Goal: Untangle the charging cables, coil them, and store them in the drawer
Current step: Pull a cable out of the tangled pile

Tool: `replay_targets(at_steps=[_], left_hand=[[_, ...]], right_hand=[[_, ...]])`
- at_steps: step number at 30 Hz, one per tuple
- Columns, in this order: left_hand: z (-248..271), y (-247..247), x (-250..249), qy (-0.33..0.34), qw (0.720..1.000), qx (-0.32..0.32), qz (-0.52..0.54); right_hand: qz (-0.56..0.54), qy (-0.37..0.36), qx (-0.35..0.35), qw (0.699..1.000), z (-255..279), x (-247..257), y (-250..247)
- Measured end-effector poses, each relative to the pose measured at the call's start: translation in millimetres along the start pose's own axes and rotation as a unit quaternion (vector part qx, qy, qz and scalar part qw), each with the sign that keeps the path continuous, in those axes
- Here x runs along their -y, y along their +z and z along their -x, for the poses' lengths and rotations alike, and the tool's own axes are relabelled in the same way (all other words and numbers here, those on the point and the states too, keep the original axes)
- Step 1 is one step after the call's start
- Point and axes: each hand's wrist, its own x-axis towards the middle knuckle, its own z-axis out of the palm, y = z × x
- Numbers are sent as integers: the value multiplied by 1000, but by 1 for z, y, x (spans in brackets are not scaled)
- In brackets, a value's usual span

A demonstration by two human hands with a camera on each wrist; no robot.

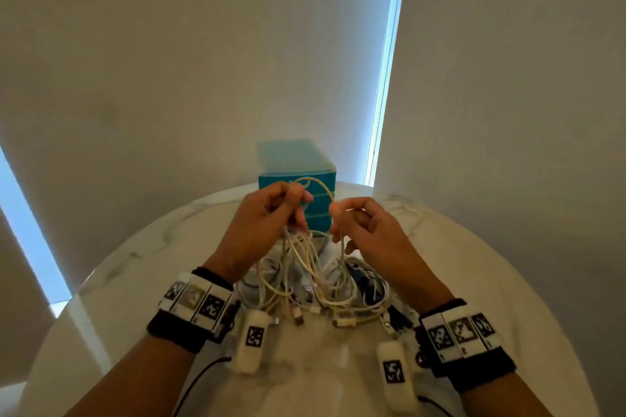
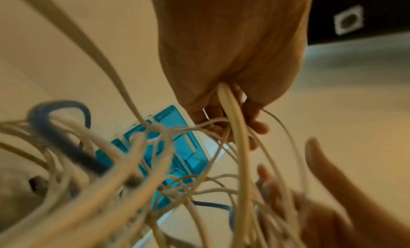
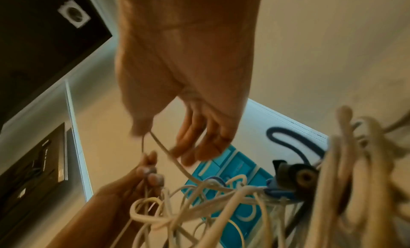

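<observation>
Cables (image 1: 315, 278): tangled heap on table (image 1: 474, 281), partly lifted; one strand pinched in left hand (image 1: 271, 210) and right hand (image 1: 362, 223), fingers curled on it; drawers (image 1: 298, 179) behind, shut; nothing judged coiled or stored; untangling barely begun.

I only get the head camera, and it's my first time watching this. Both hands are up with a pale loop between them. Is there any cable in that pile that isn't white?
Observer: Yes. The right wrist view shows a dark blue cable looped in the tangle.
Operator: Is the left hand really holding anything?
Observer: The left wrist view shows a thick pale cable running out of the left hand, fingers curled round it.
Operator: And the right hand?
Observer: The right hand pinches a thin cable at its fingertips.
</observation>
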Motion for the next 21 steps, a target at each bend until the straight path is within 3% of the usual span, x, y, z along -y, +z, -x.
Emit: replay_targets(at_steps=[2, 4, 6, 9, 11, 16, 19, 21], left_hand=[[-3, -13, 0, -12, 992, -99, 80], [-5, -21, 0, -28, 979, -149, 137], [-2, -21, 2, -42, 980, -142, 136], [7, -20, -3, -54, 993, -77, 78], [13, -19, -10, -55, 997, -26, 39], [21, -8, -10, -63, 992, 87, -65], [21, -7, -5, -97, 989, 101, -45], [21, -5, -5, -100, 988, 108, -37]], right_hand=[[47, 0, 125, 991, 5, -7, -2], [91, -22, 191, 977, 7, -9, -1], [111, -63, 140, 982, -2, -5, 2], [52, -122, -67, 989, -18, 15, 1], [-26, -135, -141, 980, -22, 28, 2], [10, -62, -97, 993, -10, 12, 27], [-64, -78, -137, 985, -10, 21, 17], [-146, -80, -112, 980, -9, 27, 15]])
